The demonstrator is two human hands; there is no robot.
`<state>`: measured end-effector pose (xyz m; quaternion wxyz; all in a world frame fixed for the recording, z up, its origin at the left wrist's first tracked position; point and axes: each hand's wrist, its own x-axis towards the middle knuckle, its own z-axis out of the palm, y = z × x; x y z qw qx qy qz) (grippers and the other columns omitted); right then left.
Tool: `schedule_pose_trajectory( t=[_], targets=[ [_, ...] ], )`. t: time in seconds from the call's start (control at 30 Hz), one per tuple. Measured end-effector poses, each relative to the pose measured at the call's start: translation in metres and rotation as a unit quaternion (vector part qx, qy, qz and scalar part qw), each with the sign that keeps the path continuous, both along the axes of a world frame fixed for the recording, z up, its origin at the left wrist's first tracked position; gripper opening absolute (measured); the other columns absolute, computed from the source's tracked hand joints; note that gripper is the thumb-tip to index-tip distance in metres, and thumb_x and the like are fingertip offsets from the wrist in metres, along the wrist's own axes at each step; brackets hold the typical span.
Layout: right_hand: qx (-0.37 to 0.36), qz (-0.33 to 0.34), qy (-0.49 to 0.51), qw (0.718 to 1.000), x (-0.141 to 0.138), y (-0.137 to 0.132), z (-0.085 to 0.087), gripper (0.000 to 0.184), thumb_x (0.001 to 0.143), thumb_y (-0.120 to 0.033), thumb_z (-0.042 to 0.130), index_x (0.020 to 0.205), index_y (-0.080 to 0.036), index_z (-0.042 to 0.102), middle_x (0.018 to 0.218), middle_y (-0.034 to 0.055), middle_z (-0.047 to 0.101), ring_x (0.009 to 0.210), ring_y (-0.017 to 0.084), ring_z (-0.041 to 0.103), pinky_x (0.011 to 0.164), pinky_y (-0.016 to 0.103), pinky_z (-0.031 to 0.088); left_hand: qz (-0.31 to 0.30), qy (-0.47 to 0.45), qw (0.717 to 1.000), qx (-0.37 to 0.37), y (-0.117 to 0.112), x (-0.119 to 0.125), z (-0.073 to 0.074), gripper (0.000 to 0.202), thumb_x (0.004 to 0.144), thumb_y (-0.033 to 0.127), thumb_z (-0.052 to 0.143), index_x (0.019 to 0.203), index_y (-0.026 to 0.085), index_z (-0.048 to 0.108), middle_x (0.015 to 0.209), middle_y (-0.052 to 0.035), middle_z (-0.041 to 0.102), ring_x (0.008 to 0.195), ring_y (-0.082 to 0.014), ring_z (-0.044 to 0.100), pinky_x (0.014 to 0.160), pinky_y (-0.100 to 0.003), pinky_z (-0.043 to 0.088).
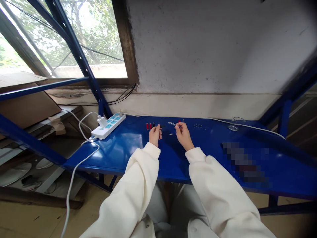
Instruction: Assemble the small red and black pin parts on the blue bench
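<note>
Over the blue tabletop, my left hand (155,135) is closed with a thin dark stick-like piece (162,126) pinched at the fingertips. My right hand (183,135) pinches a slim clear tube (171,123), like a pen barrel, which points left toward the other hand. The two pieces are apart. Beyond my left hand lie two small red cylinders (148,126) and a black one (153,124), resembling pen caps. A tiny whitish piece (170,134) rests between the hands. Behind my right hand a red piece (179,121) shows partly.
Several tiny clear parts (198,125) lie right of my hands on the blue table (119,155). A clear glass (236,124) stands at the back right, near a pixelated dark object (244,162). A white power strip (109,126) with a cable (71,185) sits at the left.
</note>
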<state>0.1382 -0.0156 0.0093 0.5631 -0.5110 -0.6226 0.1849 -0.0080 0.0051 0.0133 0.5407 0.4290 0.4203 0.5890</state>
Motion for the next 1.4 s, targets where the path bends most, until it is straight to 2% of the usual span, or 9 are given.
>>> schedule_pose_trajectory(
  t=[0.17, 0.27, 0.4, 0.6, 0.77, 1.03, 1.2, 1.3, 1.4],
  targets=[
    [-0.032, 0.073, 0.018, 0.997, -0.0035, 0.0023, -0.0031, 0.025, 0.081, -0.043, 0.04, 0.089, -0.02, 0.044, 0.078, 0.001, 0.052, 0.06, 0.011, 0.048, 0.06, 0.026, 0.041, -0.08, 0.05, 0.995, 0.035, -0.0042, 0.0045, 0.0004, 0.035, 0.065, 0.047, 0.062, 0.066, 0.014, 0.05, 0.046, 0.006, 0.045, 0.031, -0.0028, 0.037, 0.032, -0.017, 0.024],
    [-0.076, 0.131, 0.0, 0.988, -0.0074, 0.0005, -0.0037, 0.023, 0.081, -0.042, 0.041, 0.086, -0.02, 0.043, 0.071, -0.0016, 0.049, 0.058, 0.011, 0.048, 0.06, 0.026, 0.04, -0.084, 0.046, 0.994, 0.044, -0.0037, 0.0055, -0.0005, 0.035, 0.064, 0.046, 0.063, 0.068, 0.014, 0.05, 0.046, 0.0061, 0.046, 0.031, -0.0029, 0.038, 0.033, -0.017, 0.024],
    [-0.098, 0.162, -0.038, 0.981, -0.0096, -0.002, -0.0029, 0.021, 0.08, -0.04, 0.041, 0.084, -0.019, 0.045, 0.066, -0.0029, 0.048, 0.056, 0.011, 0.047, 0.06, 0.027, 0.039, -0.078, 0.045, 0.995, 0.052, -0.0028, 0.0048, -0.0008, 0.034, 0.064, 0.045, 0.063, 0.073, 0.014, 0.051, 0.046, 0.0071, 0.045, 0.031, -0.0033, 0.038, 0.032, -0.017, 0.025],
    [-0.087, 0.148, -0.053, 0.984, -0.0092, -0.0008, -0.0032, 0.024, 0.08, -0.04, 0.041, 0.082, -0.019, 0.05, 0.074, 0.0003, 0.052, 0.065, 0.012, 0.046, 0.063, 0.027, 0.038, -0.093, 0.05, 0.992, 0.063, -0.0053, 0.0045, 0.0012, 0.033, 0.067, 0.045, 0.06, 0.064, 0.015, 0.047, 0.044, 0.0068, 0.043, 0.03, -0.0037, 0.038, 0.032, -0.018, 0.024],
    [-0.108, 0.167, -0.042, 0.979, -0.009, -0.0013, -0.0032, 0.026, 0.079, -0.042, 0.041, 0.08, -0.018, 0.051, 0.07, -0.0002, 0.052, 0.062, 0.012, 0.046, 0.062, 0.027, 0.037, -0.107, 0.067, 0.99, 0.07, -0.0065, 0.0041, 0.0016, 0.032, 0.069, 0.045, 0.059, 0.064, 0.015, 0.049, 0.045, 0.0074, 0.04, 0.031, -0.0035, 0.039, 0.032, -0.017, 0.024],
    [-0.082, 0.197, -0.029, 0.977, -0.0075, 0.0, -0.0063, 0.026, 0.074, -0.042, 0.051, 0.077, -0.017, 0.05, 0.069, 0.0, 0.053, 0.059, 0.011, 0.046, 0.059, 0.025, 0.038, -0.107, 0.037, 0.993, 0.017, -0.0054, 0.0038, 0.0017, 0.024, 0.065, 0.036, 0.062, 0.073, 0.014, 0.055, 0.048, 0.0064, 0.041, 0.037, -0.0048, 0.043, 0.035, -0.017, 0.025],
    [-0.081, 0.171, -0.071, 0.979, -0.0078, -0.0044, -0.0013, 0.027, 0.071, -0.043, 0.055, 0.073, -0.017, 0.052, 0.063, -0.0019, 0.052, 0.052, 0.008, 0.039, 0.052, 0.022, 0.034, -0.108, 0.048, 0.993, 0.024, -0.0062, 0.0043, 0.0023, 0.022, 0.065, 0.032, 0.06, 0.077, 0.013, 0.057, 0.051, 0.0051, 0.041, 0.043, -0.0051, 0.043, 0.036, -0.017, 0.027],
    [-0.078, 0.159, -0.094, 0.98, -0.0075, -0.0068, 0.002, 0.026, 0.072, -0.043, 0.054, 0.073, -0.016, 0.055, 0.065, -0.0012, 0.054, 0.053, 0.009, 0.041, 0.052, 0.022, 0.034, -0.101, 0.05, 0.993, 0.037, -0.0062, 0.0044, 0.0023, 0.022, 0.066, 0.033, 0.06, 0.077, 0.013, 0.059, 0.052, 0.0049, 0.04, 0.045, -0.0051, 0.041, 0.038, -0.017, 0.028],
    [-0.073, 0.119, -0.121, 0.983, -0.0045, -0.0054, 0.0016, 0.024, 0.073, -0.04, 0.052, 0.075, -0.017, 0.057, 0.068, 0.0001, 0.058, 0.055, 0.009, 0.044, 0.054, 0.022, 0.035, -0.091, 0.046, 0.994, 0.043, -0.0058, 0.004, 0.002, 0.024, 0.067, 0.033, 0.059, 0.08, 0.013, 0.06, 0.057, 0.0018, 0.048, 0.053, -0.0074, 0.047, 0.042, -0.017, 0.032]
  ],
)
